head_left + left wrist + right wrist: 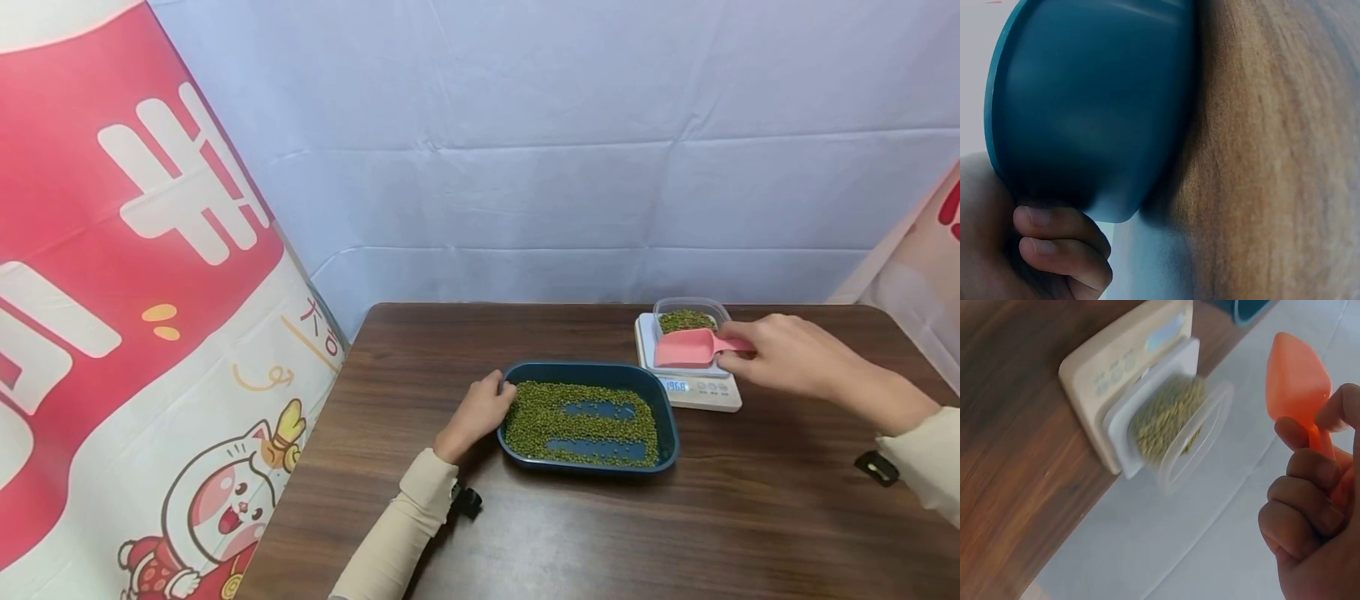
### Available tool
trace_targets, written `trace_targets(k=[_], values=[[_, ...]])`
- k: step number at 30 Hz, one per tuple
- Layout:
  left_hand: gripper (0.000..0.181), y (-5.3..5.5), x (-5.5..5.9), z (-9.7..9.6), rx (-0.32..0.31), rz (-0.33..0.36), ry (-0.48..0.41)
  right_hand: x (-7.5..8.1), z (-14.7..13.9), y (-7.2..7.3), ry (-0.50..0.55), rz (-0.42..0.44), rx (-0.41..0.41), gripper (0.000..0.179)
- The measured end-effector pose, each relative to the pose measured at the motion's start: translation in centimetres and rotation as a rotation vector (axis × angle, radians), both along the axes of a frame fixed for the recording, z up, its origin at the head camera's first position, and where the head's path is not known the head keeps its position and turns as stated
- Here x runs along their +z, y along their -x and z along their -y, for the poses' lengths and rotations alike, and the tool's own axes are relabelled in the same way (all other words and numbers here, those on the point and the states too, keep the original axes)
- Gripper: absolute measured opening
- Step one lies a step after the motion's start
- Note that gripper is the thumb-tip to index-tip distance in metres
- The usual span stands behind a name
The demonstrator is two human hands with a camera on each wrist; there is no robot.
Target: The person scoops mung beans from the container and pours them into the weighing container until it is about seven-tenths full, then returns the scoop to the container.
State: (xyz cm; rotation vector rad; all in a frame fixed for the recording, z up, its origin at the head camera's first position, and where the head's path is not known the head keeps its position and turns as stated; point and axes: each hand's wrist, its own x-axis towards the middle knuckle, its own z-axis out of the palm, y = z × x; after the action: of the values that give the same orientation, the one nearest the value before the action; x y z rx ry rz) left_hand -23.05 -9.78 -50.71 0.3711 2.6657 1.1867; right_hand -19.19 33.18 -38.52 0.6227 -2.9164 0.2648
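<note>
My left hand [477, 412] grips the left end of a dark blue tray [666, 417] with mung beans [536, 421] spread over its floor. In the left wrist view, curled fingers [1066, 240] lie against the tray's outer wall. By its handle, my right hand [783, 354] holds a pink scoop [684, 348], and no beans show on it. The scoop is raised close to a clear plastic container [1219, 419] partly filled with mung beans [1169, 419]. That container stands on a white kitchen scale [705, 396] with a lit display.
Brown wooden table [420, 350] carries the tray and scale, the scale being at the tray's far right. A pale cloth [540, 192] hangs behind the table's back edge. Printed red and white fabric [135, 275] hangs along the left side.
</note>
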Motion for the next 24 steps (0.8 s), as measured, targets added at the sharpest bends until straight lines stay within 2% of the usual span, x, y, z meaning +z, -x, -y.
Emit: trace_targets(k=[9, 15, 24], values=[[0.030, -0.1, 0.1, -0.1, -0.003, 0.015, -0.007, -1.2, 2.7, -1.1, 0.014, 0.032, 0.101, 0.006], [0.029, -0.2, 0.2, -0.1, 0.003, 0.009, -0.006, -2.2, 4.0, -1.5, 0.000, 0.060, 0.135, 0.028], [0.028, -0.1, 0.2, 0.0, 0.010, 0.001, 0.010, -3.0, 5.8, -1.4, -0.017, 0.090, 0.190, 0.032]])
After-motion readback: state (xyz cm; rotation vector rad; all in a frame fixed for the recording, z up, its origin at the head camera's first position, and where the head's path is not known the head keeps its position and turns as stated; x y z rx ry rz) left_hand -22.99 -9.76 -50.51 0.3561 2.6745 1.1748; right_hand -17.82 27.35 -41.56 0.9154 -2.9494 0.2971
